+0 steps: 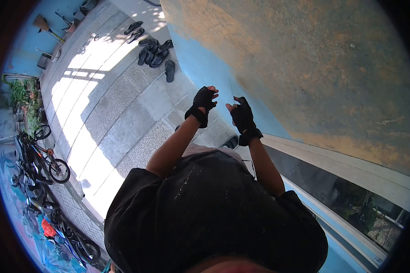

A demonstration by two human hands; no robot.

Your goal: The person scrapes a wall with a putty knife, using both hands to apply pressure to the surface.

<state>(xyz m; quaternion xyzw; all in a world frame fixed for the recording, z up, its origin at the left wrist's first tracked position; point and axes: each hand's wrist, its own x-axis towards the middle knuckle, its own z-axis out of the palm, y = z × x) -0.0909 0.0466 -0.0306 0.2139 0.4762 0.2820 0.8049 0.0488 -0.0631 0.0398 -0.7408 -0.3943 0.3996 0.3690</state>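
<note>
Both hands wear black fingerless gloves and are raised in front of my body, close to a wall (300, 68) with patchy brown and blue paint. My left hand (202, 105) holds nothing that I can see; its fingers are loosely curled and apart. Beside it, nearer the wall, my right hand (243, 116) is closed around a thin tool (233, 93). Only a fine, pale, edge-on line of that tool shows, pointing away from me towards the wall. A small yellowish bit shows at the fingers. The tool's exact kind cannot be made out.
Several dark sandals (154, 53) lie on the paved floor (136, 109) ahead of me. A window (351, 200) with a pale sill (337, 164) is at my right. Bicycles (59, 170) and motorbikes (36, 195) stand at far left. A broom (42, 23) leans on the blue far wall.
</note>
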